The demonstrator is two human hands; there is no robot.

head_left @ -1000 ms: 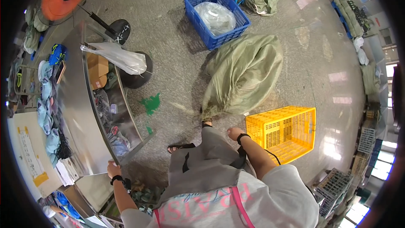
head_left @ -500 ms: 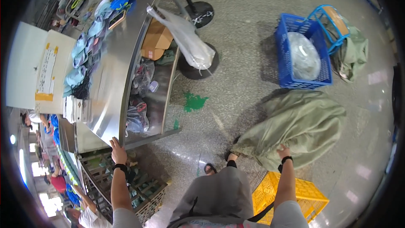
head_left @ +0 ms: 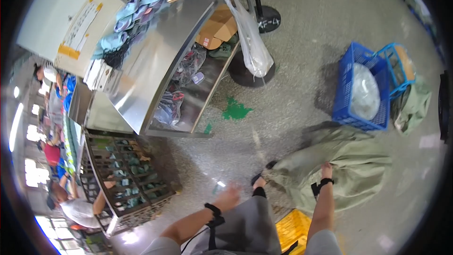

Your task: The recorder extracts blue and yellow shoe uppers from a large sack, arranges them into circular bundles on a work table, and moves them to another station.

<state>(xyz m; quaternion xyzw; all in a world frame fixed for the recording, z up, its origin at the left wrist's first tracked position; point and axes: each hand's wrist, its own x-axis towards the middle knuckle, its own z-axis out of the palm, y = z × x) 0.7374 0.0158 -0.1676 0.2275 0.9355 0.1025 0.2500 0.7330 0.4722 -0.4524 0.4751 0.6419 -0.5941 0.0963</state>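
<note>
A large olive-green cloth sack lies bulging on the floor at my right, its folds drawn in where my right hand clutches the fabric. My left hand, smeared by motion, hangs in front of my lap near my foot. It touches nothing that I can see, and its fingers cannot be made out. Partly hidden by my right arm and leg, a yellow plastic crate sits close beside me, near the sack.
A metal table with a lower shelf stands to the left. Below it is a slatted rack of small parts, with a co-worker's arm reaching in. A blue crate, a stool and a pole base stand on the floor.
My left hand has let go of the table's corner and swung right, in front of my lap. My right hand keeps its hold on the sack. The view has turned.
</note>
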